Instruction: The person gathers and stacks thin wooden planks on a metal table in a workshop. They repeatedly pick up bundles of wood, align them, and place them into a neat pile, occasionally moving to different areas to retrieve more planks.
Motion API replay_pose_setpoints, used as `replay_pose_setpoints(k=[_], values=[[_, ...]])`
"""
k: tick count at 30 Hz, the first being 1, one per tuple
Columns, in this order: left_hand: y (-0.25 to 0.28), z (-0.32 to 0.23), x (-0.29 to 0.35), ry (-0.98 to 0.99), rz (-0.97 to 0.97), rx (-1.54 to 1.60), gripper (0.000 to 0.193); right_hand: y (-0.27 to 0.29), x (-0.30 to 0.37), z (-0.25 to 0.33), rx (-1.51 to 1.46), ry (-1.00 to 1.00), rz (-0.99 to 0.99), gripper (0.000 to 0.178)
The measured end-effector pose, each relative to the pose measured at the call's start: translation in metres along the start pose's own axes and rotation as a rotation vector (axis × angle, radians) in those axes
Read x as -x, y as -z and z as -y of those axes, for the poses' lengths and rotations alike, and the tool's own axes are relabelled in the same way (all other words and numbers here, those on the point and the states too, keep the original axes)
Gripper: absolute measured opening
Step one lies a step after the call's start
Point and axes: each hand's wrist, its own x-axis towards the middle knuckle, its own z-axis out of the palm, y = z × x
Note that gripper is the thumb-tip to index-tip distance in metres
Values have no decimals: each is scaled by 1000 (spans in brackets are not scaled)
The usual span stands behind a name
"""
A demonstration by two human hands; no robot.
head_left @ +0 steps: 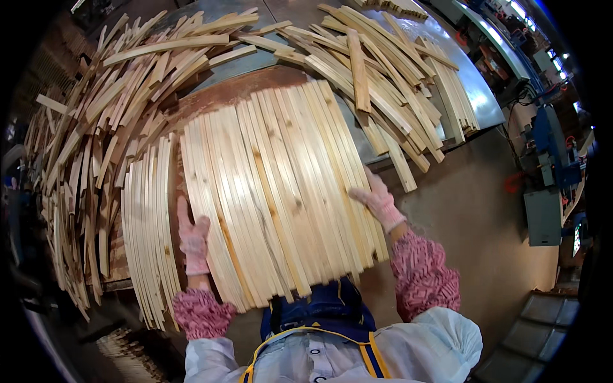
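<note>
A broad row of pale wooden strips [281, 191] lies side by side in front of me, its near ends reaching out toward my apron. Along its left edge rests my left hand [193, 239] in a pink glove, fingers stretched out and thumb apart, in the gap beside a narrower row of strips [148, 230]. My right hand [380, 203], gloved alike, grips the right edge of the broad row. Its thumb lies over the outer strips, with the fingers against the outer side; the fingers' undersides are hidden.
Loose wooden strips [137, 76] are heaped at the far left, and another pile [383, 83] lies at the far right on a metal table [469, 83]. Brown floor [472, 191] shows on the right, with a grey box [543, 217] beyond. More strips [131, 357] are stacked low at left.
</note>
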Motion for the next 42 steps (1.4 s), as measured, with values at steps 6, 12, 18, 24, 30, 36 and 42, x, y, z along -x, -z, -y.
replay_pose_setpoints(k=[6,12,18,24,30,36,42], values=[[30,31,29,-14,102,147,63,21,47,-54,244,-35,-61,62],[14,25,15,-34,-49,396,80,-30,42,-27,-916,-33,8,67],[29,20,33,133,96,494,97,-16,65,-89,-1412,65,485,81],[54,0,74,535,307,861,82,-8,103,-20,-1143,-298,274,90],[63,19,108,650,382,884,31,41,138,-85,-1180,-219,300,95],[2,-71,117,610,467,979,32,108,160,49,-1217,-226,179,97],[-158,-227,136,432,590,965,59,260,199,62,-1255,-2,116,100]])
